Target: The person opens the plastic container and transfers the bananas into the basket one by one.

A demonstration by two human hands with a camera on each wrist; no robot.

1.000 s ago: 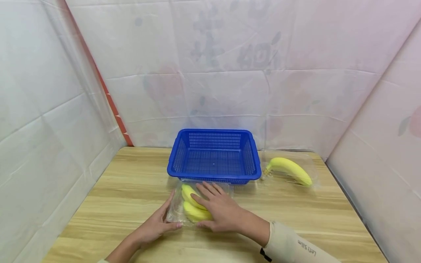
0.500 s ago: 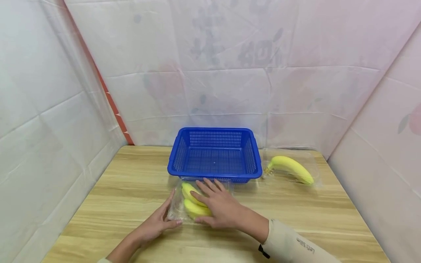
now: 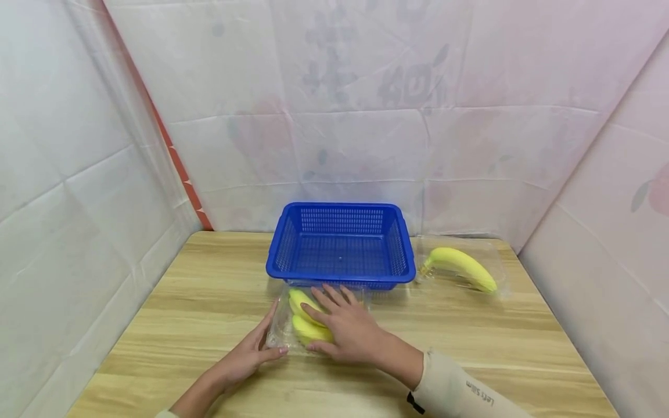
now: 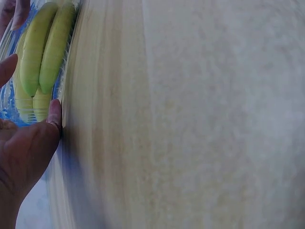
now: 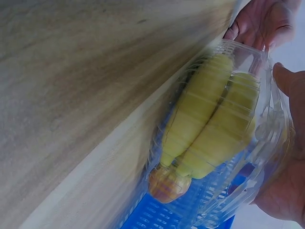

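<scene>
A clear plastic clamshell box [image 3: 279, 332] with yellow bananas [image 3: 309, 332] inside lies on the table in front of the blue basket. My left hand [image 3: 245, 355] holds the box at its left end, thumb at the near corner and fingers along the side. Spread over the lid, my right hand [image 3: 351, 330] presses down with straight fingers and covers the box's right part. In the right wrist view, the bananas [image 5: 200, 114] show through the ribbed wall, with an orange-brown rounded end [image 5: 169, 183] below them.
Directly behind the box stands a blue mesh basket [image 3: 340, 279] with nothing in it. A single banana [image 3: 464, 268] lies on or in another clear plastic piece [image 3: 493, 261] at the back right of the wooden table [image 3: 209, 278]. White sheets [image 3: 355, 145] wall in three sides.
Both hands stay on the box. My right hand has shifted very slightly to the left and away from me on the lid; otherwise the scene looks the same.
</scene>
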